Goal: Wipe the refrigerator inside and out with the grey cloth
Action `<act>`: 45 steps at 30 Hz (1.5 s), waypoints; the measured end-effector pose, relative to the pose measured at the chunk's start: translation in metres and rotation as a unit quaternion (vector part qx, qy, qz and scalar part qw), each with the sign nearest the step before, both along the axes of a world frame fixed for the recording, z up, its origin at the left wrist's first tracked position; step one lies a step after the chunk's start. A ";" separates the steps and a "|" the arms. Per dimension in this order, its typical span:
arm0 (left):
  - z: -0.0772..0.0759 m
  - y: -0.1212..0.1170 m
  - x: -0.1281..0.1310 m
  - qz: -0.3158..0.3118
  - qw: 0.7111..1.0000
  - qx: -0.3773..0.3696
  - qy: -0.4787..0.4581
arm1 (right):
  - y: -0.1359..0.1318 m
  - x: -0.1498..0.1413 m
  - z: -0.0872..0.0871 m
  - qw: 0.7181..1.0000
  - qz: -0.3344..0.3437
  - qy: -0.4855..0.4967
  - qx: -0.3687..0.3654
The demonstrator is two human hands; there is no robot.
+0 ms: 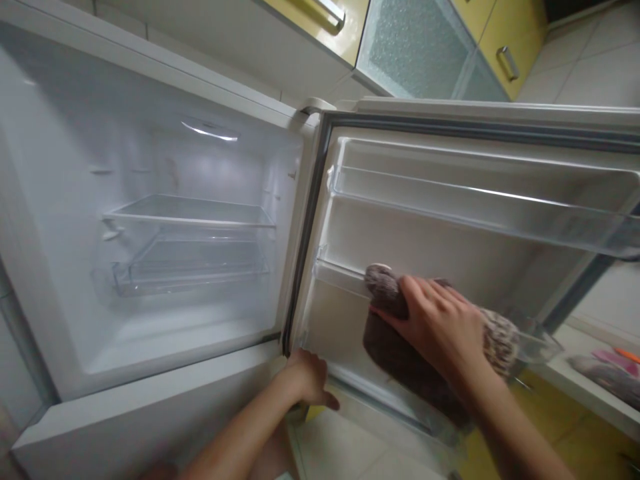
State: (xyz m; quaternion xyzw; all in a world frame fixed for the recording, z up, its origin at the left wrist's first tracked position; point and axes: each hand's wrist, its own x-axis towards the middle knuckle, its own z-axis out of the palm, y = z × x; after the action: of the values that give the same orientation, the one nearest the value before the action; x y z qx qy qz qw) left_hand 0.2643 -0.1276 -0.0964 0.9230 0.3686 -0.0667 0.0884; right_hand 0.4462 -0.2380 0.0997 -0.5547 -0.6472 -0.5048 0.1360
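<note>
My right hand [440, 320] is closed around a bunched brown fluffy cloth [400, 347], partly patterned with light spots. It is in front of the inside of the open refrigerator door [400, 240], by the middle door shelf [345, 277]; whether the cloth touches the shelf is not certain. Low at the hinge side of the door is my left hand [307, 377], its thumb stretched out to the right. The other fingers of that hand are mostly hidden, so its grip does not show. On the left, the refrigerator compartment [190, 333] stands open, with clear shelves [190, 210] inside.
A clear upper door shelf [450, 193] spans the door. Yellow cabinets [515, 47] with metal handles are behind and at the lower right. On a white ledge [595, 380] at right lies a grey and pink item [610, 367]. Pale floor tiles [340, 447] show below.
</note>
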 end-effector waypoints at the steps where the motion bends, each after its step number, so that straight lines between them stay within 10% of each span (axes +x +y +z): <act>1: 0.001 -0.001 -0.001 -0.005 1.000 0.001 -0.006 | -0.012 0.020 -0.002 1.000 -0.009 -0.007 0.017; 8: 0.008 -0.008 -0.008 -0.012 0.999 0.011 -0.032 | -0.049 0.065 -0.012 0.993 -0.084 0.021 0.082; 19: 0.008 -0.005 -0.009 -0.016 1.000 0.008 0.006 | 0.065 -0.111 -0.004 0.996 -0.010 0.083 -0.016; 23: 0.005 -0.004 -0.011 -0.015 1.000 0.011 -0.002 | 0.082 -0.129 -0.006 0.995 0.039 0.092 -0.026; 31: 0.006 -0.006 -0.011 -0.024 1.000 0.002 0.008 | -0.012 0.002 -0.012 0.995 0.026 0.014 0.091; 36: 0.010 -0.010 -0.015 -0.023 0.998 0.006 -0.055 | -0.063 0.101 -0.062 0.969 0.082 0.023 0.232; 41: 0.010 -0.008 -0.011 -0.035 0.998 -0.003 -0.045 | -0.051 0.151 -0.133 0.968 -0.005 -0.040 0.246; 45: 0.008 -0.007 -0.006 -0.031 0.998 -0.010 -0.051 | -0.015 0.138 -0.139 0.991 -0.012 -0.014 0.134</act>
State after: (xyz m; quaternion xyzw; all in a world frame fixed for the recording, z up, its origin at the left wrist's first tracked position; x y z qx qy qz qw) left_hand 0.2579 -0.1348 -0.0880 0.9351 0.3344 -0.0255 0.1142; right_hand 0.5847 -0.2529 -0.0392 -0.5319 -0.5693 -0.5961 0.1941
